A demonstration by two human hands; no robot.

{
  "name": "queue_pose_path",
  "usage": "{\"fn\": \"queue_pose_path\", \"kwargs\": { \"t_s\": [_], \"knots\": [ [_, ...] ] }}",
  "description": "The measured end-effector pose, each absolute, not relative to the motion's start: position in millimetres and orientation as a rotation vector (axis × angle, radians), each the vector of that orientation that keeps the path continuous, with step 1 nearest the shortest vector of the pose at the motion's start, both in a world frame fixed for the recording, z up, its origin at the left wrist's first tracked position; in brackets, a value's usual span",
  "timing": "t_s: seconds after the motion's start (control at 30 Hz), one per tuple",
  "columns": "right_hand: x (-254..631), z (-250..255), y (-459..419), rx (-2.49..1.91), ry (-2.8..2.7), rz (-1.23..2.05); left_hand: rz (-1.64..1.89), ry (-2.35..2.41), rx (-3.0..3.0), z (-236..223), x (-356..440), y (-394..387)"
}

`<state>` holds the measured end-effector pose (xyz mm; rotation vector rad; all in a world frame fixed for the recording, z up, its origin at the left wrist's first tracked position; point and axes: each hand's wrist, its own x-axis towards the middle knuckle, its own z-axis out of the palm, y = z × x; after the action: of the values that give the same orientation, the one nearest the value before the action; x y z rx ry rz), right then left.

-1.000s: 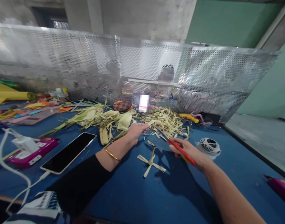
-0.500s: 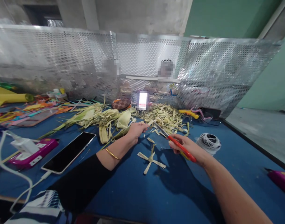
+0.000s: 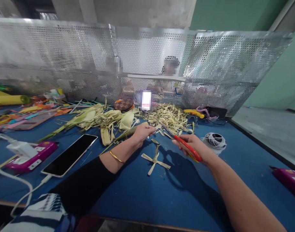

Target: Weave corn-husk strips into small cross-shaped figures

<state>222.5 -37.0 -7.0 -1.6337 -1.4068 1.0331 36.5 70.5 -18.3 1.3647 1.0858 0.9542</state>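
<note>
My right hand [image 3: 189, 146] grips a pair of scissors [image 3: 186, 146] with red and yellow handles, the blades pointing away to the upper left. Just left of the blade tips, my left hand [image 3: 144, 132] is closed in a pinch on a small pale piece of corn husk [image 3: 158, 127], partly hidden by the fingers. Below the hands, a cross-shaped husk figure [image 3: 155, 159] with a thin stem lies on the blue table [image 3: 137, 196]. Behind the blades spreads a heap of husk scraps [image 3: 171, 116]. Longer corn husks [image 3: 109, 117] lie to its left.
A phone [image 3: 70, 154] on a charging cable and a purple power strip [image 3: 33, 158] lie at left. White string [image 3: 214, 141] is wound in a ball at right. A yellow-handled tool [image 3: 194, 113] lies behind. Perforated metal sheeting [image 3: 89, 61] borders the back; people sit beyond it.
The husk piece at my left fingertips shows less than before. Both hands keep nearly the same places, with the blades still near the fingers. The whole view has shifted slightly.
</note>
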Motion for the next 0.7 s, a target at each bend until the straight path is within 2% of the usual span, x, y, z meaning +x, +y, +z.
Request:
{"fn": "queue_pose_path", "kwargs": {
  "t_s": [0.1,0.23,0.33,0.53,0.63,0.7],
  "knots": [
    [225.9,-3.0,-37.1,-1.772,-1.526,0.821,0.944,1.098,1.377,-17.2,35.7,71.3],
    [225.7,-0.5,-37.6,-2.166,-1.859,0.181,0.955,1.076,1.424,-7.1,31.3,69.1],
    [221.5,-4.5,-41.0,-2.359,-2.000,-0.101,0.966,1.030,1.519,4.7,25.6,65.0],
    [214.3,2.2,-49.7,-2.286,-2.051,-0.244,0.927,0.928,1.866,20.6,16.9,54.3],
    [207.6,19.4,-44.7,-1.954,-1.881,-0.177,0.870,0.881,1.960,25.0,19.2,45.5],
    [200.9,31.4,-38.7,-1.664,-1.870,-0.017,0.824,0.821,2.001,27.7,21.4,39.6]
  ]
}}
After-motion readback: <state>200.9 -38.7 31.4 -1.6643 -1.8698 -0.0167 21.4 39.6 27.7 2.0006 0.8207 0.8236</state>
